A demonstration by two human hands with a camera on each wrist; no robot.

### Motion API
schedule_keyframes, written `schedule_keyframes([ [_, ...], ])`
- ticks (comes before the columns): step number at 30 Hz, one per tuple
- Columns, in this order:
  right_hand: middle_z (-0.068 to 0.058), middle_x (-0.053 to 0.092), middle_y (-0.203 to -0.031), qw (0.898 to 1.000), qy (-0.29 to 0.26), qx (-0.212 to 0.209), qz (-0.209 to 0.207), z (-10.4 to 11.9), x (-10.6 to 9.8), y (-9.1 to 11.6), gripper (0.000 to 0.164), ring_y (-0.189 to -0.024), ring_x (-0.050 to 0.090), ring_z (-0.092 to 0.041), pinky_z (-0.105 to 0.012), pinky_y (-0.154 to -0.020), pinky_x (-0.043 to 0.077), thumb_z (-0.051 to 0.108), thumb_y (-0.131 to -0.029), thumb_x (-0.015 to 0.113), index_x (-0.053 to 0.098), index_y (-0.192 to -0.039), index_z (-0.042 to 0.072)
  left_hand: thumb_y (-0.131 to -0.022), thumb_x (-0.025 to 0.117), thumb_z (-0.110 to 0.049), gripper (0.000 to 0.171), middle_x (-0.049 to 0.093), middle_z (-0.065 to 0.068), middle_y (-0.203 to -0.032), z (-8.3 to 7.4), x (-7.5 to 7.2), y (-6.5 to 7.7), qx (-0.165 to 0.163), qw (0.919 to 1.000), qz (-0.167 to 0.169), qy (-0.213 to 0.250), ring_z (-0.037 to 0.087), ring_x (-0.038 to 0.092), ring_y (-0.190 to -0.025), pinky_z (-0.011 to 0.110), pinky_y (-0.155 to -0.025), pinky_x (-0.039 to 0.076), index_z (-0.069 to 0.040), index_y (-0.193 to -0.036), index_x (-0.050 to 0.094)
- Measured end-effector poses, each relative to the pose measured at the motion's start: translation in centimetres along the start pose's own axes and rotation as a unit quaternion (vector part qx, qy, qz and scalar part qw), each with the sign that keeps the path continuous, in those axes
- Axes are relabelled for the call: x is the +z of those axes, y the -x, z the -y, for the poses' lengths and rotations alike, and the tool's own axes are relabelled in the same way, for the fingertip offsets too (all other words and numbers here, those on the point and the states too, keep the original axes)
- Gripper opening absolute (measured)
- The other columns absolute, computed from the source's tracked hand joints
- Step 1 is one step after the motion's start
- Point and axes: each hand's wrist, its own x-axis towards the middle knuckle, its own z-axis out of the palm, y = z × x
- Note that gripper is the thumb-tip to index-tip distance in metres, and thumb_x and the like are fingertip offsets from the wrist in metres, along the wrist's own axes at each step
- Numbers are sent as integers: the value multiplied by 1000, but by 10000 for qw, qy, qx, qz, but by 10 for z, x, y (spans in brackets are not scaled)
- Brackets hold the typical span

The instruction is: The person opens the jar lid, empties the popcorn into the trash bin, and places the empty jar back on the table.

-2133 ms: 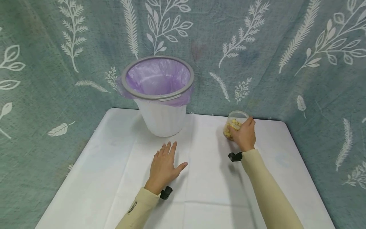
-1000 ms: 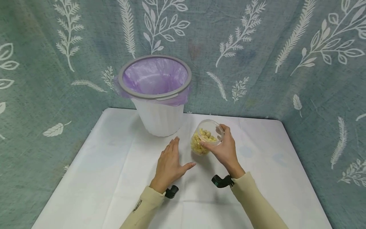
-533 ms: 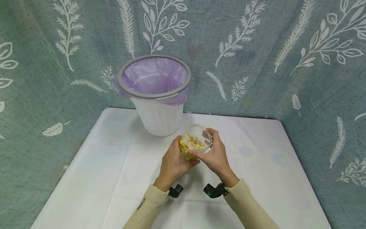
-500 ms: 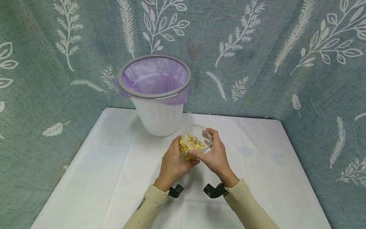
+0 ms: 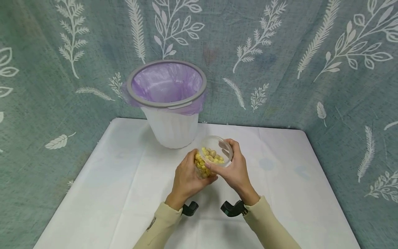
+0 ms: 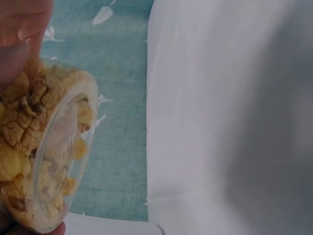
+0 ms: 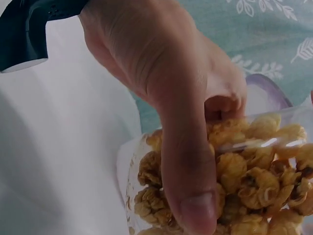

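A clear plastic jar [image 5: 203, 170] of yellow popcorn [image 5: 212, 155] is held tilted above the white table, in front of the bin. My left hand [image 5: 186, 178] grips its lower end, the fingers along the far left side and the thumb beneath. My right hand [image 5: 235, 169] holds it near the round rim, thumb in front and fingers behind. In the right wrist view, the thumb of the right hand [image 7: 181, 98] lies across the jar wall over the popcorn [image 7: 259, 188]. The left wrist view shows the jar's round end [image 6: 61, 152] close up, with left-hand fingers at the frame edge.
A white bin [image 5: 172, 128] with a grey rim and a purple liner bag [image 5: 168, 84] stands at the back left of the white-covered table [image 5: 280, 193]. Green leaf-patterned cloth [image 5: 217, 97] hangs behind and at both sides.
My right hand has brought the popcorn jar from the back right to the middle and tilted it. My left hand, earlier spread flat beside it, now grips it too. The last half second is nearly still.
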Motion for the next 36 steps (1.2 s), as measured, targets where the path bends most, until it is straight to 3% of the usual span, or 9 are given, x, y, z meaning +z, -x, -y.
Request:
schedule_keyframes([
  [4, -11, 56, -146, 9997, -161, -99, 152, -1, -5, 1, 88, -130, 57, -30, -56, -102, 52, 21, -75, 96, 46, -147, 10, -64, 99, -47, 101, 67, 12, -122, -1, -3, -1, 75, 9998, 82, 156, 26, 68, -103, 46, -87, 60, 1, -140, 54],
  [8, -9, 52, -150, 9959, -482, -247, 731, -4, -16, -2, 89, -136, 52, -30, -60, -104, 50, 16, -78, 94, 44, -151, 12, -63, 101, -44, 101, 68, 9, -124, 0, -8, -2, 166, 9978, 334, 550, 23, 68, -108, 47, -91, 59, -1, -142, 54],
  [11, -10, 49, -153, 9874, -741, -395, 1340, -4, -25, -6, 90, -140, 49, -30, -64, -109, 44, 13, -79, 92, 43, -154, 11, -63, 102, -39, 100, 69, 5, -126, 4, -15, -3, 211, 9929, 682, 952, 19, 67, -110, 46, -93, 59, -4, -143, 54],
  [15, -11, 48, -156, 9716, -962, -587, 2079, -4, -34, -11, 93, -143, 46, -31, -61, -115, 40, 10, -79, 92, 41, -157, 8, -63, 103, -33, 97, 68, -2, -127, 9, -24, -4, 230, 9822, 1205, 1421, 15, 66, -114, 43, -97, 58, -9, -144, 55],
  [20, -14, 42, -160, 9605, -1139, -587, 2469, -5, -39, -12, 96, -148, 41, -31, -53, -117, 40, 7, -82, 90, 36, -162, 13, -62, 104, -30, 96, 68, -4, -128, 11, -30, -6, 243, 9760, 1467, 1590, 14, 65, -117, 43, -101, 55, -9, -143, 56],
  [23, -15, 37, -164, 9653, -1128, -570, 2286, -7, -37, -10, 98, -152, 36, -30, -55, -122, 33, 9, -85, 88, 32, -164, 15, -62, 104, -30, 96, 68, -3, -128, 11, -28, -4, 107, 9795, 1276, 1552, 14, 65, -117, 44, -101, 55, -9, -142, 56],
  [28, -12, 34, -167, 9824, -916, -531, 1541, -10, -24, -4, 97, -154, 34, -28, -57, -124, 27, 15, -88, 87, 29, -165, 12, -60, 105, -34, 99, 68, 3, -127, 9, -16, 1, -190, 9917, 521, 1164, 17, 66, -115, 44, -99, 56, -6, -141, 55],
  [32, -10, 34, -167, 9914, -875, -350, 903, -12, -11, -1, 99, -153, 35, -29, -55, -124, 29, 17, -88, 88, 27, -165, 9, -61, 103, -43, 103, 67, 10, -126, 4, -6, 3, -270, 9978, 72, 594, 26, 68, -111, 48, -94, 57, 0, -141, 54],
  [36, -9, 40, -163, 9953, -860, -189, 399, -12, -1, 1, 99, -149, 40, -30, -53, -121, 35, 13, -85, 89, 29, -164, 8, -61, 102, -47, 106, 66, 15, -126, -1, 0, 4, -318, 9990, -183, 240, 32, 68, -110, 52, -91, 58, 3, -140, 53],
])
